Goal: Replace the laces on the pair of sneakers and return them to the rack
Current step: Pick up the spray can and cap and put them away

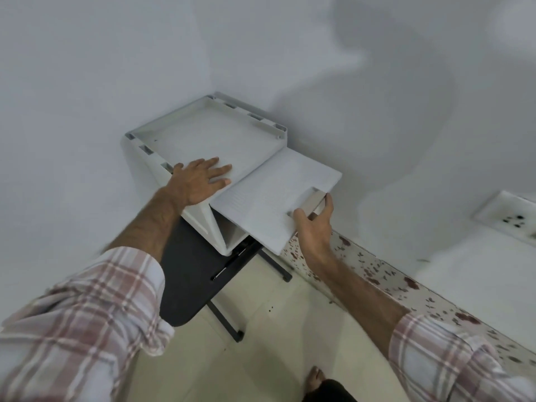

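The person is opening the white plastic box-shaped shoe rack [208, 132], standing on the black surface [185, 274]. The left hand [200, 181] is pressing flat, fingers straight, on its top; the right hand [314, 219] is gripping the recessed handle at four o'clock on the white flap door [275, 190]. Judging by this, the sneakers, unseen, are being fetched or returned. Next: swinging the door fully. Counted: one rack, one door, two hands, no sneakers.
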